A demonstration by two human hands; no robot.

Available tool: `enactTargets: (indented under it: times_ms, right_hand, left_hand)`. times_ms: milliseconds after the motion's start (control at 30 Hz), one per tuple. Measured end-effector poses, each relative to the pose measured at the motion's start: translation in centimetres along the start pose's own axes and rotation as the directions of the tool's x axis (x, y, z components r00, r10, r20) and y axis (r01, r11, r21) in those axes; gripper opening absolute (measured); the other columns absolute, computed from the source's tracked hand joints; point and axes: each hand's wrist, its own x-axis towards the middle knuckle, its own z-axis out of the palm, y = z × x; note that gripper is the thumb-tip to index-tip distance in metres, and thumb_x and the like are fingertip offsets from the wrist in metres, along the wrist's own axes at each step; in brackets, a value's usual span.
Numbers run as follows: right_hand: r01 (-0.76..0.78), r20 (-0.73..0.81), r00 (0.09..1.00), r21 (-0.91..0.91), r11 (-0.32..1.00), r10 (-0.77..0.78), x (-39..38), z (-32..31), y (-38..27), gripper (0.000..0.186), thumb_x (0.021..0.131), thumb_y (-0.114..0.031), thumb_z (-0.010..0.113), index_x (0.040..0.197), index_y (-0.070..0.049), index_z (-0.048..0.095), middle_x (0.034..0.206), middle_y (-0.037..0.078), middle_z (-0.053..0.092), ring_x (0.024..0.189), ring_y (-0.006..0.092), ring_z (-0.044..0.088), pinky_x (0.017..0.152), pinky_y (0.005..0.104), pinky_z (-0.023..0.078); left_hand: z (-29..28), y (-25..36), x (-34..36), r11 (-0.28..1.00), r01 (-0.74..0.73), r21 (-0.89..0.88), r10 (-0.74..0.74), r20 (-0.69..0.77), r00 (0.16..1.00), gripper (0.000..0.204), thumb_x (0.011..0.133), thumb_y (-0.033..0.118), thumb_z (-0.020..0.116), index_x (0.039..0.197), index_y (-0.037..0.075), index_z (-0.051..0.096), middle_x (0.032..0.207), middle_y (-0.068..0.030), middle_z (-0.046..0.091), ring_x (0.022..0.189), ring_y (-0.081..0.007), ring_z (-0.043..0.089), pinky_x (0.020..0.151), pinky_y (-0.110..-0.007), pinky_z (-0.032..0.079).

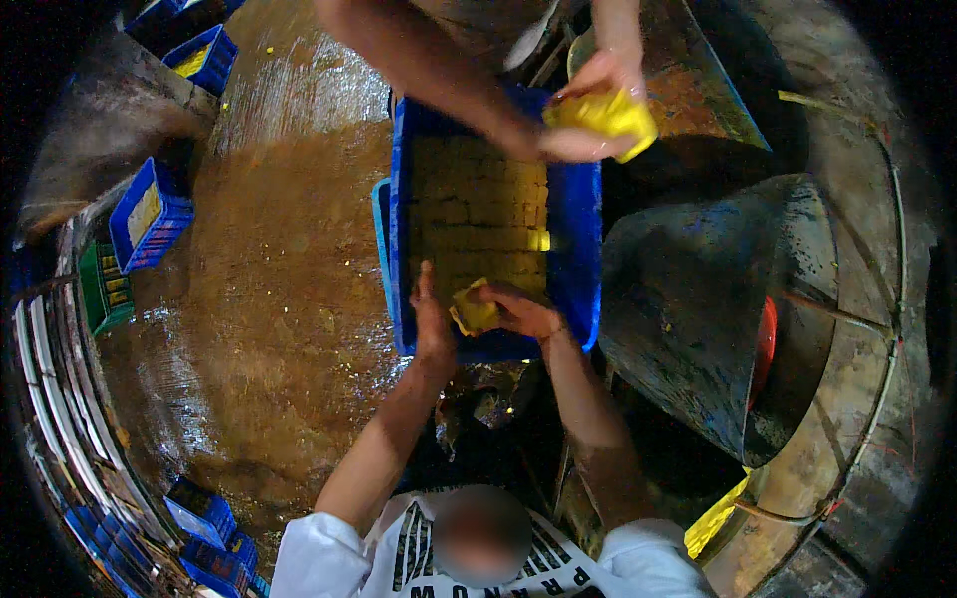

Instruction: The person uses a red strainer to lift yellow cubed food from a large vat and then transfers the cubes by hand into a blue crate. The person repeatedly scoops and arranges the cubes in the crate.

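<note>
A blue crate (593,229) holds rows of dull yellow-brown blocks (469,199) beneath me. My left hand (431,321) is at the crate's lower-left corner, its fingers stretched upward with nothing visible in them. My right hand (516,309) grips a crumpled-looking yellow piece (471,311) low inside the crate, just right of my left hand. Across the crate, a co-worker's two hands (583,142) hold a brighter yellow piece (628,120) above its upper-right corner.
Wet brown floor (259,319) lies to the left, with blue crates (150,214) and a green crate (105,289) along its edge. A large dark metal funnel-shaped vessel (688,319) stands close on the right, with pipes (877,329) beyond it. The co-worker's forearm (419,60) reaches from above.
</note>
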Motion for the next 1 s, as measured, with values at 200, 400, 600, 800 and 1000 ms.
enactTargets:
  times_ms: [200,400,600,800,1000]
  right_hand:
    - [-0.388,-0.349,0.918,-0.888,0.247,0.189,9.1,6.6,0.9,0.033,0.087,-0.025,0.060,0.115,-0.008,0.059,0.109,0.006,0.062,0.099,0.0186,0.060,0.084,0.0353,0.050]
    - [-0.408,-0.402,0.909,-0.912,0.046,0.110,8.5,6.1,2.8,0.035,0.087,-0.026,0.062,0.116,-0.007,0.058,0.107,0.006,0.062,0.099,0.0165,0.060,0.085,0.0336,0.049]
    - [-0.249,-0.310,0.951,-0.716,0.652,0.024,-4.0,5.1,-7.0,0.037,0.088,-0.027,0.063,0.117,-0.006,0.057,0.105,0.005,0.063,0.098,0.0144,0.060,0.086,0.0318,0.048]
    - [0.075,-0.463,0.823,-0.485,0.871,-0.329,-25.3,11.3,-9.5,0.037,0.088,-0.022,0.065,0.118,-0.003,0.054,0.106,0.007,0.062,0.099,0.0137,0.059,0.085,0.0268,0.048]
    - [0.285,-0.759,0.428,-0.401,0.870,-0.490,-48.5,14.3,-5.3,0.035,0.087,-0.008,0.064,0.120,-0.002,0.054,0.110,0.007,0.062,0.098,0.0123,0.059,0.085,0.0274,0.048]
  left_hand:
    - [-2.9,6.0,-5.4,0.867,-0.371,0.334,0.409,-0.050,0.911,0.054,0.093,0.048,0.045,0.127,0.006,0.046,0.127,-0.0107,0.050,0.112,-0.0249,0.052,0.098,-0.039,0.039]
    - [-3.0,6.4,-5.9,0.807,-0.390,0.443,0.487,-0.128,0.864,0.027,0.091,0.006,0.054,0.117,0.000,0.051,0.110,-0.0085,0.057,0.103,-0.0162,0.053,0.092,-0.028,0.042]
    - [-1.8,7.0,-7.6,0.696,-0.380,0.609,0.520,-0.062,0.852,0.028,0.090,0.006,0.055,0.117,0.000,0.052,0.109,-0.0111,0.057,0.103,-0.0189,0.055,0.093,-0.030,0.043]
    - [7.6,-0.4,-11.4,0.582,-0.670,0.461,0.439,0.516,0.736,0.032,0.095,0.029,0.049,0.115,0.005,0.051,0.116,-0.0080,0.055,0.103,-0.0219,0.055,0.084,-0.035,0.045]
    - [20.7,-14.0,-23.7,0.714,-0.572,0.404,-0.128,0.878,0.460,0.018,0.088,0.004,0.056,0.106,0.000,0.052,0.098,-0.0117,0.060,0.089,-0.0174,0.059,0.077,-0.028,0.048]
